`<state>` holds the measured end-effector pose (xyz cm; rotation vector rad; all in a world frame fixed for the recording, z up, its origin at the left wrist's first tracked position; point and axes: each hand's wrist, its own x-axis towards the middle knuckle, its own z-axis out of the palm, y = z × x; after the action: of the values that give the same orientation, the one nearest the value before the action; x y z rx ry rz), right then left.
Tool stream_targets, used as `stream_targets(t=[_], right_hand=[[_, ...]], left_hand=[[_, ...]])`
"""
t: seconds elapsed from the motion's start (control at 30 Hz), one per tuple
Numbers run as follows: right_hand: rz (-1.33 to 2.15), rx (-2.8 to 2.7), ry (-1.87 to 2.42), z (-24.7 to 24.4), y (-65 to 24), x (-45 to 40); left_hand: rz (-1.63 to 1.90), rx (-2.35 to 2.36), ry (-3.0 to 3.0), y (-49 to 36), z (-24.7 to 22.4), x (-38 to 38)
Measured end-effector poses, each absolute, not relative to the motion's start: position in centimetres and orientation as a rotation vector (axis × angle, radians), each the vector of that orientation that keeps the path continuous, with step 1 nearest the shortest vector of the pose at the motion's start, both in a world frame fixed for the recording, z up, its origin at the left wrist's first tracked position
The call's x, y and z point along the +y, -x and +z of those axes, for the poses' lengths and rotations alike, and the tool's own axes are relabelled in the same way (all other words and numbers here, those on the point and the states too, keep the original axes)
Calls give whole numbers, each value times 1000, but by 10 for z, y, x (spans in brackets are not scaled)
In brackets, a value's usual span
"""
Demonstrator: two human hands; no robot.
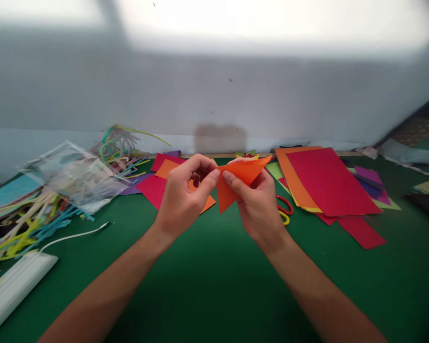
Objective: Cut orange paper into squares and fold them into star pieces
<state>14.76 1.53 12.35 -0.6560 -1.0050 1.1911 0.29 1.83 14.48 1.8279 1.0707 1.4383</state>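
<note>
A folded piece of orange paper [248,170], roughly triangular, is held up above the green table [214,276]. My right hand [260,205] grips it from the right, with the thumb on its near face and the other fingers mostly hidden behind. At the paper's left corner, my left hand [188,188] pinches the edge between thumb and index finger. Behind my left hand lie red paper [152,188] and orange paper pieces [166,167]. Scissors with red and yellow handles [285,206] rest beside my right hand, their blades out of sight.
To the right are stacked red sheets [332,183] and orange sheets [295,181], with purple paper [370,178] beyond. Paper strips [32,219], a clear plastic bag [82,174] and a white power strip [17,286] with a cable occupy the left. A pale wall [214,90] rises behind the table.
</note>
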Motion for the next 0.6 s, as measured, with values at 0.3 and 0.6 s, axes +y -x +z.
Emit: stream_targets(t=[0.3,0.6], right_hand=[[1190,-1008,665,123,-148,16],[1199,-1003,662,122,-148,16]], left_hand=[[1451,1076,-1843,-2,143,20],[1448,1072,-1821,-1,142,21]])
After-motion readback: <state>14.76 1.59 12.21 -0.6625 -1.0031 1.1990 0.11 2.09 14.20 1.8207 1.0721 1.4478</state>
